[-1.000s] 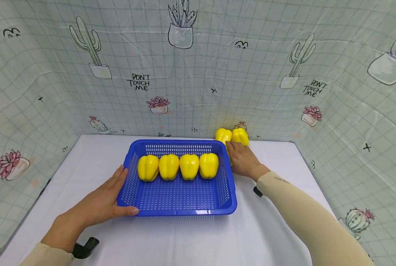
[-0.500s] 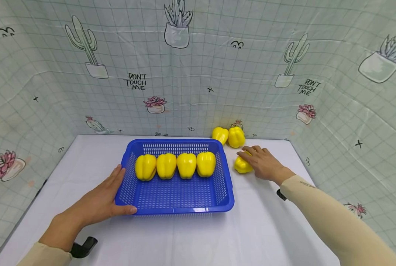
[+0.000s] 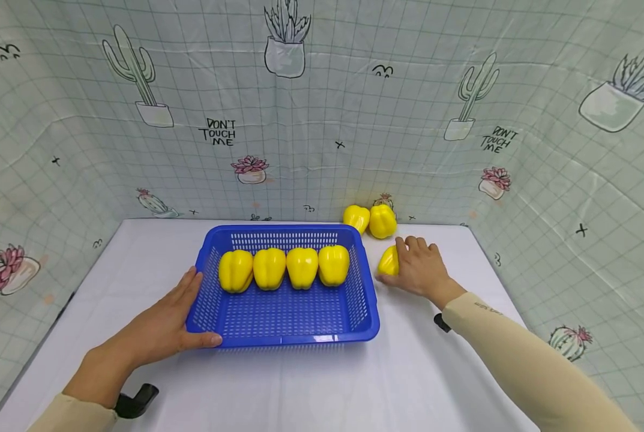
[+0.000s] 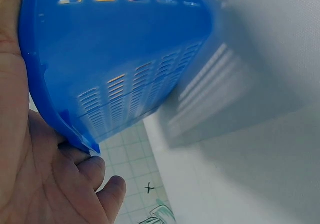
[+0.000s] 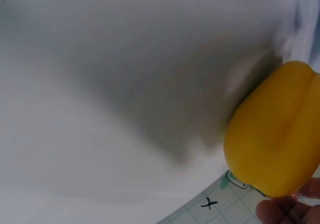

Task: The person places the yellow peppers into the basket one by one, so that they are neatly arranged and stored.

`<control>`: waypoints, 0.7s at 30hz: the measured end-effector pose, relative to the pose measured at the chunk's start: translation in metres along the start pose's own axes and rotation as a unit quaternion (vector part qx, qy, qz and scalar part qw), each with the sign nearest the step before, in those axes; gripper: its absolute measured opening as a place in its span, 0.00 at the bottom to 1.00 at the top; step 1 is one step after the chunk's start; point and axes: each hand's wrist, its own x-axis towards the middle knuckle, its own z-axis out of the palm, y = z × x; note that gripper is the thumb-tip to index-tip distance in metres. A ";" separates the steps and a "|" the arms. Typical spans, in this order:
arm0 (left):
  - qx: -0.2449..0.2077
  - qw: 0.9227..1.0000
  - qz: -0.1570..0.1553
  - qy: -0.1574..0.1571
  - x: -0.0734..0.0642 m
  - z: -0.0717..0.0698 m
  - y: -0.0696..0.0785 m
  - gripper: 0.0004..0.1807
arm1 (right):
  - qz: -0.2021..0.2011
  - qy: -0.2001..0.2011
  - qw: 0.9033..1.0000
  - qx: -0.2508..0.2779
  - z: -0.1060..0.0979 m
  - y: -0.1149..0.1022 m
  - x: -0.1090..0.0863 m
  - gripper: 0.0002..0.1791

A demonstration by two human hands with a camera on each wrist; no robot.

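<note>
A blue plastic basket [image 3: 278, 342] with slotted walls holds a row of several yellow bell peppers [image 3: 302, 268]. My left hand [image 3: 154, 324] rests at its left side, fingers straight along the rim and thumb on the front left corner. In the left wrist view the fingertips [image 4: 112, 194] lie beside the basket's rim. Right of the basket, my right hand [image 3: 420, 268] grips another yellow bell pepper [image 3: 389, 261], fingers over its far side and thumb at its near side. The right wrist view shows this pepper [image 5: 275, 134] low over the white cloth, fingertips at its end.
Two more yellow bell peppers [image 3: 383, 221] stand at the back of the white table [image 3: 322, 390], behind the basket's right rear corner. A patterned cloth wall [image 3: 322, 120] encloses the back and both sides.
My right hand has drawn one pepper away from the back pair to the right, then wrapped its thumb round the near side. The left hand stays on the basket.
</note>
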 end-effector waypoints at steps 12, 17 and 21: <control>-0.005 1.000 0.000 -0.001 0.001 0.000 0.000 0.77 | -0.018 -0.028 0.999 -0.021 -0.001 -0.003 -0.005 0.53; -0.004 1.000 0.002 0.000 0.001 0.000 0.000 0.77 | -0.025 -0.032 0.999 -0.006 -0.001 -0.001 -0.008 0.53; -0.005 1.000 0.002 -0.002 0.001 -0.001 0.000 0.77 | -0.027 -0.032 0.999 -0.008 0.002 0.000 -0.009 0.54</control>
